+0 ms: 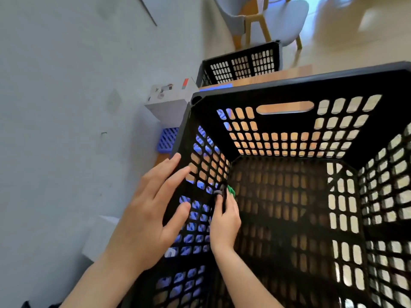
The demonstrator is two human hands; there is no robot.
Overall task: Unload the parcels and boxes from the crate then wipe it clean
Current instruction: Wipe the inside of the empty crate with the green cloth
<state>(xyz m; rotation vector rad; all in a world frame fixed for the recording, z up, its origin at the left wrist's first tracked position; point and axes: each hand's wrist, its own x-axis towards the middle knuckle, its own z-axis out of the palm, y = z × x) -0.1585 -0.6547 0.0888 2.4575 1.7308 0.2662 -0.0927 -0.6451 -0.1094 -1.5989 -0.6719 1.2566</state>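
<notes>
**Q:** Crate [289, 130]: where is it, and how is it oriented?
**A:** Black, perforated, standing on the wooden table [289, 73]. Its open mouth faces up toward the camera, so the depth axis runs vertically. The wall with the handle slot is the far one. Which horizontal side is longer cannot be told.
**Q:** Beyond it?
**A:** Second crate [242, 63], farther along the table; white box [169, 101] to the left.
**Q:** Hands?
**A:** Left hand [151, 207]: fingers straight, spread, pressed on the left wall's outer face. Right hand [224, 223]: inside, fingers curled round a green cloth [230, 190] against that wall's inner face.
</notes>
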